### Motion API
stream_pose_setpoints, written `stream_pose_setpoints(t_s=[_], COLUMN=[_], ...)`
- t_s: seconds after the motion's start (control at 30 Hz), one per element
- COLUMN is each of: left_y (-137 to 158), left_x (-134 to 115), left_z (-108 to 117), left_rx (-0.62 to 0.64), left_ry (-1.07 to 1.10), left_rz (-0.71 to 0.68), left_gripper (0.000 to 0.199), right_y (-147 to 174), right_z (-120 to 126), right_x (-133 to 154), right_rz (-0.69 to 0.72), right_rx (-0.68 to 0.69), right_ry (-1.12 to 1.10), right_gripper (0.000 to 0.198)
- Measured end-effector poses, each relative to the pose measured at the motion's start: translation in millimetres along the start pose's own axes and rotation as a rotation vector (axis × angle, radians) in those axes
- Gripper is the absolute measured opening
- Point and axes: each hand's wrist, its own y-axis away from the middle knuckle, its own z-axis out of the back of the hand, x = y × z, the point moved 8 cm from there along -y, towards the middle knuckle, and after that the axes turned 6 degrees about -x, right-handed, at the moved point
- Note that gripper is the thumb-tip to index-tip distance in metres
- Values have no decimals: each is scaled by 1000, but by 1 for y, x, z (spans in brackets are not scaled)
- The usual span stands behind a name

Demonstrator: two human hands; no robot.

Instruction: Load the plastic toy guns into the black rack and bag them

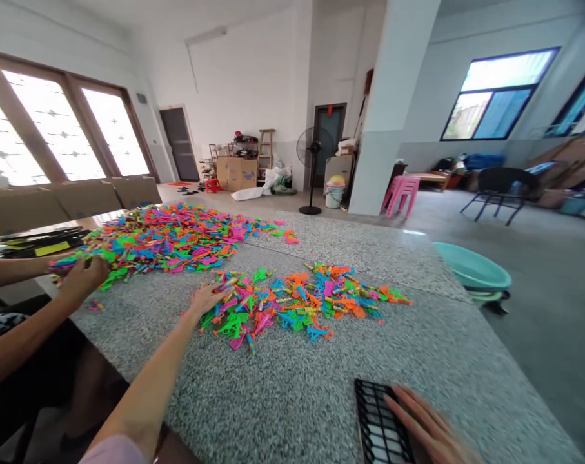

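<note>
My left hand [208, 298] reaches to the left end of a loose heap of small bright plastic pieces [311, 296], some shaped like toy guns, in pink, green, orange, blue and yellow. Its fingers are stretched out and touch the pieces; nothing shows gripped in them. Close to me on the table, a black grid tray [380, 422] lies with its near end cut off by the view. My right hand [430, 425], slightly blurred, rests along the tray's right edge with fingers extended.
Another person's hand [86, 274] works at a larger heap of pieces [176, 235] at the far left of the speckled stone table [273, 380]. Black trays [40, 241] lie beyond it, near cardboard boxes [26, 212]. A teal basin [471, 265] stands beyond the right edge.
</note>
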Motion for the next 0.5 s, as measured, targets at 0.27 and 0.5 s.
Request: stream_pose_setpoints(t_s=[0.27, 0.5], left_y=[39, 74], left_x=[-115, -240], left_z=[-51, -82], left_rx=[3, 36], left_ry=[33, 100], left_rz=[-268, -512], left_gripper=[53, 54], right_y=[-3, -14], right_z=[-4, 8], right_x=[26, 54], right_rz=[160, 361], right_rx=[198, 293], right_ry=[-98, -190], right_gripper=[79, 81])
